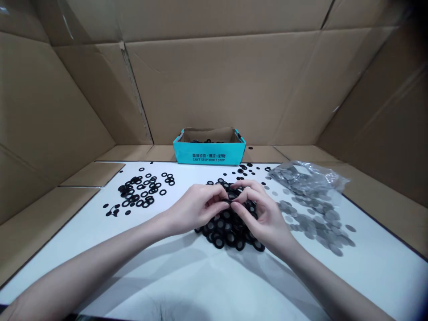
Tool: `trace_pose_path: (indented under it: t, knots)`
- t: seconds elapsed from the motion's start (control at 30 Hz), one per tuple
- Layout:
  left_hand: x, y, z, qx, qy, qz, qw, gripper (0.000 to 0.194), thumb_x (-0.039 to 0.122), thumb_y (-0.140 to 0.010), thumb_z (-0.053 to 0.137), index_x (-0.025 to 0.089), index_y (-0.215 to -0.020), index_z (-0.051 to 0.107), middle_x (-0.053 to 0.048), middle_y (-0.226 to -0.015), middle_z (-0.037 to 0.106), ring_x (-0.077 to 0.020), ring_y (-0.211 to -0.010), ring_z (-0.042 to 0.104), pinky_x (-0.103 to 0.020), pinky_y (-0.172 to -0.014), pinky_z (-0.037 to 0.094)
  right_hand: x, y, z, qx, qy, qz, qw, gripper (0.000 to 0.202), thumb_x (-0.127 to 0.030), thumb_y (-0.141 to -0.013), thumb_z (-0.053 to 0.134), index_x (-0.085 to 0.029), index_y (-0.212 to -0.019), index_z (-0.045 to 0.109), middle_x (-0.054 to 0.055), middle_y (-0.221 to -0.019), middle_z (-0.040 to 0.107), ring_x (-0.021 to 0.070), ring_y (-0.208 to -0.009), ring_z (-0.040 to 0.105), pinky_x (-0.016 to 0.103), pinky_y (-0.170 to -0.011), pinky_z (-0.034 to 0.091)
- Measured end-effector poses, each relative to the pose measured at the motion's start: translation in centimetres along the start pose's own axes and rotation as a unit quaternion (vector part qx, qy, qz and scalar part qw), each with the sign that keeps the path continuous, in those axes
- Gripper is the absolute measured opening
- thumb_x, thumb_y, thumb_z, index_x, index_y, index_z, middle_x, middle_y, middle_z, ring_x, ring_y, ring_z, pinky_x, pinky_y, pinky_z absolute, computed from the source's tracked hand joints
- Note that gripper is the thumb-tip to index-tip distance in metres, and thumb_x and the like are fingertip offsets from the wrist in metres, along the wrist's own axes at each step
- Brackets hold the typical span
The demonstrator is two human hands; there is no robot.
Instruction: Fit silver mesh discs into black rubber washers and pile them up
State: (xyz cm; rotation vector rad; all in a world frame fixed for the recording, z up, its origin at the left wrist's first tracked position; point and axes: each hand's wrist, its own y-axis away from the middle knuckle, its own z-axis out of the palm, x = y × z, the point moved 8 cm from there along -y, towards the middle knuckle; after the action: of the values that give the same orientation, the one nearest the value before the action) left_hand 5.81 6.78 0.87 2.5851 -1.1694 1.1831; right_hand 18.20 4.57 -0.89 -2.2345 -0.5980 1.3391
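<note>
Both hands meet above a heap of black rings with grey centres in the middle of the white table. My left hand pinches the left edge of a small black ring between thumb and fingers. From the other side, my right hand has its thumb and index finger closed on the same ring. The fingertips cover much of it, so whether its centre is filled is hard to make out.
Loose black rings lie scattered at left. On the right are grey discs and a clear plastic bag of similar discs. A turquoise box holding dark pieces stands at the back. Cardboard walls enclose the table.
</note>
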Motion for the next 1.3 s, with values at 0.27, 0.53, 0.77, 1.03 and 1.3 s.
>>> trace_pose_path:
  t: [0.27,0.53,0.77,1.03,1.3]
  knots:
    - [-1.3,0.1,0.1,0.012,0.094,-0.059,0.994,0.012,0.024,-0.089,0.057,0.014,-0.085,0.061,0.000,-0.072,0.064,-0.0124,-0.064,0.060,-0.022,-0.061,0.047,0.1,0.1,0.1,0.025,0.037,-0.005,0.999,0.016,-0.024,-0.087,0.058,-0.024,-0.071,0.055,0.007,-0.101,0.064,0.0260,-0.105,0.057,0.046,-0.092,0.045]
    - [-1.2,0.1,0.2,0.054,0.083,-0.034,0.995,0.015,0.027,-0.091,0.052,0.015,-0.086,0.060,-0.002,-0.077,0.063,-0.0132,-0.068,0.060,-0.023,-0.065,0.051,0.1,-0.1,-0.3,0.038,0.041,-0.009,0.998,0.008,-0.025,-0.086,0.062,-0.024,-0.078,0.061,0.008,-0.107,0.065,0.0266,-0.107,0.057,0.048,-0.094,0.044]
    - [-0.8,0.1,0.3,0.041,0.003,-0.011,0.999,0.010,0.021,-0.090,0.050,0.016,-0.083,0.056,-0.001,-0.073,0.063,-0.0124,-0.065,0.058,-0.022,-0.062,0.048,0.3,0.0,0.0,0.019,-0.003,-0.002,1.000,0.018,-0.023,-0.088,0.058,-0.023,-0.071,0.052,0.008,-0.103,0.060,0.0250,-0.105,0.057,0.045,-0.091,0.046]
    - [-0.2,-0.1,0.0,-0.053,0.027,-0.029,0.998,0.008,0.020,-0.088,0.054,0.016,-0.083,0.057,0.000,-0.068,0.066,-0.0112,-0.061,0.059,-0.018,-0.056,0.043,-1.2,0.1,-0.2,0.029,0.081,-0.061,0.994,0.014,-0.022,-0.086,0.060,-0.024,-0.072,0.057,0.007,-0.099,0.061,0.0268,-0.103,0.056,0.048,-0.090,0.044]
    - [-0.6,-0.2,0.0,-0.019,0.066,-0.033,0.997,0.012,0.024,-0.087,0.056,0.015,-0.082,0.060,0.000,-0.071,0.063,-0.0123,-0.064,0.059,-0.022,-0.061,0.046,-1.4,-0.3,-0.6,0.016,0.099,-0.073,0.992,0.012,-0.023,-0.088,0.060,-0.025,-0.076,0.058,0.008,-0.107,0.064,0.0291,-0.111,0.054,0.052,-0.095,0.040]
